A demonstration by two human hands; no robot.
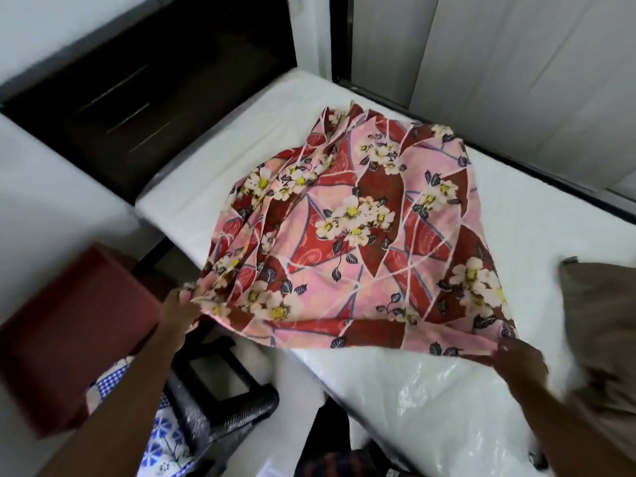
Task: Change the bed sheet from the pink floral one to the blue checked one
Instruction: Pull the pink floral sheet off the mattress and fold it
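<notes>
The pink floral sheet [361,235] is bunched and lifted over the bare white mattress [537,235], billowing in the middle. My left hand [180,309] grips its near left corner beside the bed's edge. My right hand [516,363] grips the near right edge of the sheet above the mattress. A blue checked cloth [113,380] shows at the lower left, partly hidden under my left arm, with a blue flower print [161,438] below it.
A brown pillow [605,332] lies at the right edge of the bed. Clear plastic wrap [457,401] covers the near part of the mattress. A dark red box [69,339] stands left of the bed, a black stool [220,383] beside it. A dark headboard unit [155,98] is behind.
</notes>
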